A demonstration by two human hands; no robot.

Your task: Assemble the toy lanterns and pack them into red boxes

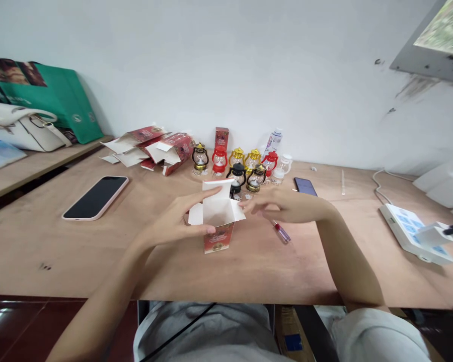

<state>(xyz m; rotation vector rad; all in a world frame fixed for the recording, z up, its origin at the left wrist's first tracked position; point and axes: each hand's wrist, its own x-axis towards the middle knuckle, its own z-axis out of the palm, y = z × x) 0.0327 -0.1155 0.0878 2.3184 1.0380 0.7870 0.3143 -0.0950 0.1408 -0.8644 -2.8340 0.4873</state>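
- Gripping an open red carton [218, 239] upright on the surface [173, 281], the left hand [173, 216] has its thumb in front and fingers at the back flap, seemingly so the mouth stays spread.
- Right hand [283, 205]: fingers loosely extended, nothing visible in them, beside the carton's right flap; whether they touch, I cannot tell.
- Just beyond, a slim red-tipped tool [282, 232] lies under that hand, perhaps within easy reach.
- Farther, miniature lanterns [237, 177] stand clustered, probably grouped for access.
- Behind left, flattened cartons [179, 151] lie piled near the wall [219, 65].
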